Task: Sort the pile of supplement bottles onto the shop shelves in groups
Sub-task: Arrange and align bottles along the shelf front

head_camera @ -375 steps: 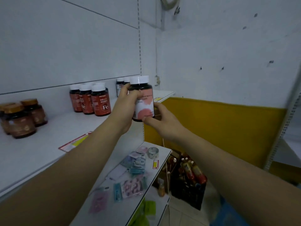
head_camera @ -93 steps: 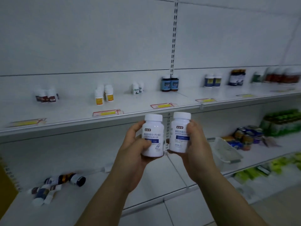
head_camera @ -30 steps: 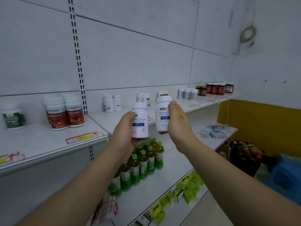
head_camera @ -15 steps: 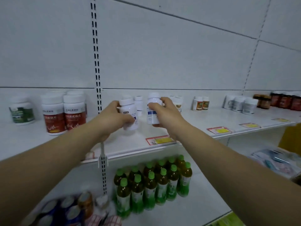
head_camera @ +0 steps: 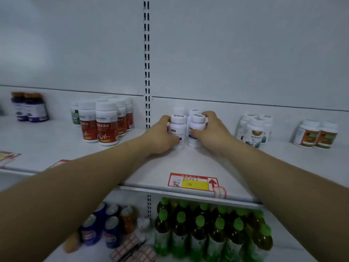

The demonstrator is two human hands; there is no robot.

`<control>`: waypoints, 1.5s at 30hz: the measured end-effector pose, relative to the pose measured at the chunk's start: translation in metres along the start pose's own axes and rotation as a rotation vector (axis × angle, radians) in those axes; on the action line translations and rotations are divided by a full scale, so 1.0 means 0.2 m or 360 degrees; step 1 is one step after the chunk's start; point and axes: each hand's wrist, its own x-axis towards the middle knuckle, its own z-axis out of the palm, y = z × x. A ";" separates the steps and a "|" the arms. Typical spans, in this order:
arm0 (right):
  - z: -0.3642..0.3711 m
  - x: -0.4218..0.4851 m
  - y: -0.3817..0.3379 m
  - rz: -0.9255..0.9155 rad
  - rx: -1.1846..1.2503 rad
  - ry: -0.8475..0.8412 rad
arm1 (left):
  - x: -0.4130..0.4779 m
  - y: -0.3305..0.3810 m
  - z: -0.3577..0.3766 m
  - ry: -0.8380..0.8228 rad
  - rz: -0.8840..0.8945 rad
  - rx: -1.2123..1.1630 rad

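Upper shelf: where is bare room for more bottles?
Bare: the upper shelf front, from the held white bottles to the price tag; the gap between purple bottles and red-label bottles; the gap between gold-label bottles and orange-label bottles. Crowded: where left hand and right hand grip the white bottles, more standing behind.

Upper shelf [head_camera: 188, 163]: it carries every supplement bottle you see; the slotted upright [head_camera: 147, 72] rises behind its back edge.
Your hands: your left hand [head_camera: 160, 137] wraps the left bottle [head_camera: 177, 129] and your right hand [head_camera: 211, 133] wraps the right bottle [head_camera: 196, 127]; both bottles stand side by side on the shelf, just right of the upright.
Behind them: two rear bottles [head_camera: 178, 110] stand near the back edge.
Left of the upright: a bottle cluster [head_camera: 105, 123], then a far-left pair [head_camera: 30, 108] towards the left edge.
To your right: a second cluster [head_camera: 255, 129], then a far-right pair [head_camera: 317, 135].
Front edge: a price tag [head_camera: 192, 183] lies before your bottles.
Lower shelf [head_camera: 94, 256]: cans [head_camera: 105, 224] on the left, drink bottles [head_camera: 207, 229] on the right.
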 end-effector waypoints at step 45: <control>1.40 -0.63 -1.81 -0.1129 -0.0555 -0.0668 | -1.71 -0.78 -1.43 0.0269 -0.0774 0.0926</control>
